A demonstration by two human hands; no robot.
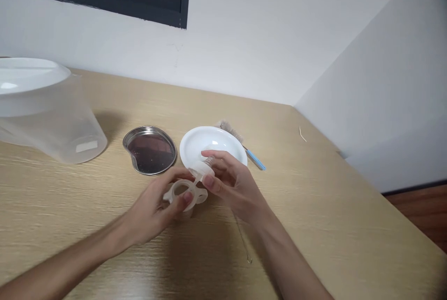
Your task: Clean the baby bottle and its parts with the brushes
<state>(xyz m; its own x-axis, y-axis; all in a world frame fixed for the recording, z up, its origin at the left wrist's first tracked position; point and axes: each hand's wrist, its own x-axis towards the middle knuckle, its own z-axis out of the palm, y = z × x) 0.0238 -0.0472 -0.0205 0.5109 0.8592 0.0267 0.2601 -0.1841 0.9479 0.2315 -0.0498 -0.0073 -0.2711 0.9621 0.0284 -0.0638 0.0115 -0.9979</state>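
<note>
My left hand (167, 207) is closed around a small translucent plastic container (183, 189), its round mouth facing up. A tab with a hole juts from the container's right side. A strap joins it to a whitish cap (201, 169), which my right hand (232, 183) pinches between thumb and fingers. Something finely ribbed or bristled shows at the cap, partly hidden by my fingers. Below my right hand a thin wire (240, 235) with a looped end runs down; whether my fingers hold it I cannot tell. Both hands are just in front of a white oval dish (190, 144).
A kidney-shaped metal tray (153, 153) lies left of the dish. Behind the dish rests a bristle brush with a blue handle (256, 159). A large translucent pitcher (70, 123) with a white lid stands far left. A thin pale strip (302, 134) lies near the table's right edge.
</note>
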